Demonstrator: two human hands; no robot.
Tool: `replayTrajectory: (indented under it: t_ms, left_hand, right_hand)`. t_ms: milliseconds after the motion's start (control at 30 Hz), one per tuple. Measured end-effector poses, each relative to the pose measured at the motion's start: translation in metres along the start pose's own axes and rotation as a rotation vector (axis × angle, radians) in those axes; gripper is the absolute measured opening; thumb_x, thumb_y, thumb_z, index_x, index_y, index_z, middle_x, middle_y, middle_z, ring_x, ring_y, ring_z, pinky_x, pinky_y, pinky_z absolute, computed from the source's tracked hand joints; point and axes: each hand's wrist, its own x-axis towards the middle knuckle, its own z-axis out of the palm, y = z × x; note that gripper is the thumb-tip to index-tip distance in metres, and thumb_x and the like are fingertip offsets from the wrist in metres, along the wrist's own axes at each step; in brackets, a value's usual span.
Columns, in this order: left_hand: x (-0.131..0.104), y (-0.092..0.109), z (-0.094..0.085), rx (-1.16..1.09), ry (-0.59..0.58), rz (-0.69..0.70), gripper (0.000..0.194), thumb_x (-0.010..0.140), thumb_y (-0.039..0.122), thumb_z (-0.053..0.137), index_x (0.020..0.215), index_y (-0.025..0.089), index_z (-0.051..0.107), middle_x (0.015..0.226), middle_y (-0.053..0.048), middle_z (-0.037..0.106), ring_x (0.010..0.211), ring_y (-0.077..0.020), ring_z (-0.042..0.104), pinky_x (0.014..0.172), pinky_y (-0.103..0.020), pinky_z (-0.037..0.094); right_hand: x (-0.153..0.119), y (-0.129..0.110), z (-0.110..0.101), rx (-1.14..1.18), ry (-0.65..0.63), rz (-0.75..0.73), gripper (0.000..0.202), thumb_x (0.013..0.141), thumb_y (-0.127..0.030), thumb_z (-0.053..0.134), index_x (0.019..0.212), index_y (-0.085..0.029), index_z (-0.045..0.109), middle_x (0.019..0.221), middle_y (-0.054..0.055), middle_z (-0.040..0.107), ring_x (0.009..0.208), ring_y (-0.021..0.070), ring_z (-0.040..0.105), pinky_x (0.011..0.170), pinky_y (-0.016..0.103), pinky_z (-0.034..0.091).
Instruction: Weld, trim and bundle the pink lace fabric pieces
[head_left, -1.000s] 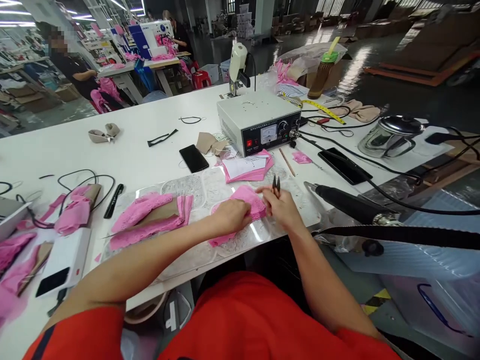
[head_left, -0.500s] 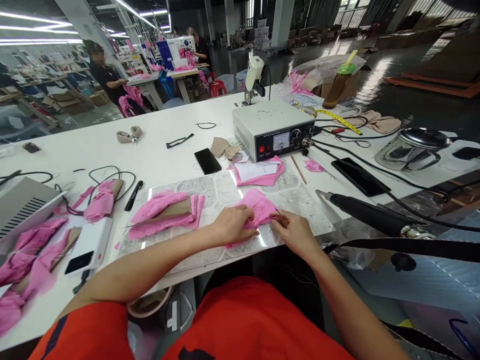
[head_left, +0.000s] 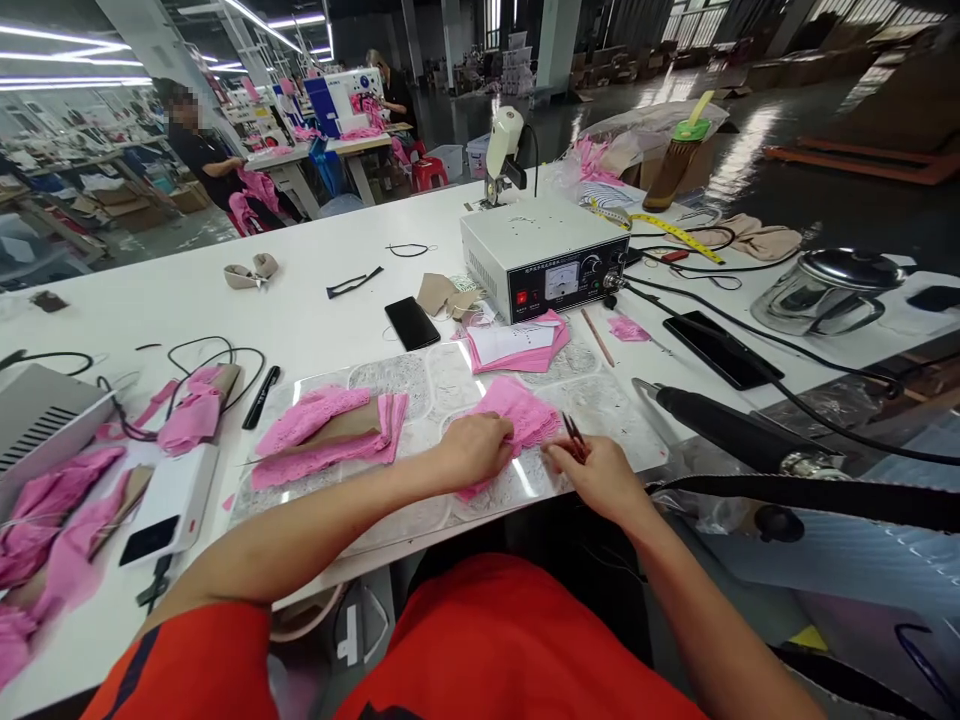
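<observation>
Lace [head_left: 529,405] lies on the clear mat [head_left: 420,515] at the worktop's [head_left: 315,250] near edge, between the hands. Left hand [head_left: 474,448] has its fingers curled shut on the lace's left part. Right hand [head_left: 598,472] grips a dark two-pointed tool [head_left: 574,428], tips up, its fingertips just beside the lace's right edge; whether they also pinch a thread, I cannot tell. Best to keep the layers flat and the left grip firm near the edge being handled, with the points angled away so the mesh doesn't snag.
</observation>
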Motion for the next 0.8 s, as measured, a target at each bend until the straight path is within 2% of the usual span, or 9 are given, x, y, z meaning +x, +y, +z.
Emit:
replayTrajectory:
  t_ms: [67,167,367,467,533,633,800]
  left_hand:
    - [0.004,-0.005,-0.002,-0.099,0.003,-0.01,0.016,0.081,0.021,0.05,0.076,0.016,0.064,0.075,-0.005,0.064,0.071,-0.0181,0.059,0.064,-0.027,0.042]
    - [0.009,-0.012,-0.004,-0.264,0.0,0.001,0.019,0.079,0.018,0.051,0.065,0.015,0.063,0.06,0.0,0.058,0.06,-0.0128,0.051,0.058,-0.023,0.035]
    - [0.012,-0.02,0.0,-0.48,-0.003,-0.049,0.02,0.077,0.021,0.051,0.061,0.014,0.061,0.053,0.003,0.049,0.053,-0.0093,0.04,0.051,-0.021,0.029]
    - [0.012,-0.021,0.002,-0.518,-0.001,-0.059,0.022,0.077,0.022,0.05,0.058,0.014,0.058,0.052,0.003,0.045,0.053,-0.0091,0.038,0.05,-0.021,0.028]
    - [0.011,-0.021,0.001,-0.515,-0.003,-0.067,0.021,0.077,0.021,0.051,0.059,0.014,0.058,0.053,0.003,0.046,0.054,-0.0094,0.039,0.05,-0.022,0.029]
    - [0.009,-0.019,-0.001,-0.527,-0.011,-0.083,0.014,0.076,0.026,0.055,0.07,0.015,0.062,0.062,0.002,0.056,0.059,-0.011,0.047,0.054,-0.022,0.033]
    - [0.008,-0.015,-0.007,-0.541,-0.028,-0.095,0.023,0.074,0.039,0.062,0.073,0.016,0.061,0.066,0.001,0.059,0.061,-0.0129,0.051,0.053,-0.023,0.035]
  right_hand:
    - [-0.007,-0.004,0.003,0.033,-0.079,0.003,0.029,0.078,-0.034,0.049,0.062,-0.016,0.066,0.058,0.002,0.064,0.059,0.017,0.059,0.058,0.026,0.04]
    - [-0.007,-0.014,0.01,0.012,-0.104,0.003,0.029,0.077,-0.033,0.048,0.057,-0.017,0.062,0.054,0.001,0.061,0.056,0.0155,0.055,0.056,0.025,0.036]
    - [0.007,-0.025,0.027,-0.071,0.033,-0.018,0.029,0.074,-0.036,0.055,0.051,-0.02,0.053,0.05,-0.001,0.054,0.05,0.0134,0.048,0.051,0.025,0.031]
    - [0.012,-0.024,0.033,-0.082,0.09,0.002,0.025,0.072,-0.03,0.055,0.05,-0.021,0.05,0.049,-0.001,0.053,0.049,0.0132,0.046,0.051,0.026,0.03]
    - [0.013,-0.022,0.033,-0.052,0.089,0.019,0.021,0.071,-0.027,0.053,0.051,-0.021,0.05,0.05,-0.001,0.054,0.049,0.0133,0.046,0.052,0.026,0.031]
    - [0.013,-0.022,0.031,0.019,0.073,0.009,0.021,0.07,-0.029,0.053,0.051,-0.02,0.049,0.05,-0.002,0.053,0.049,0.0126,0.045,0.052,0.025,0.032]
    - [0.016,-0.022,0.028,0.139,-0.008,-0.067,0.029,0.072,-0.037,0.054,0.05,-0.019,0.049,0.051,-0.002,0.052,0.051,0.0119,0.044,0.052,0.024,0.032]
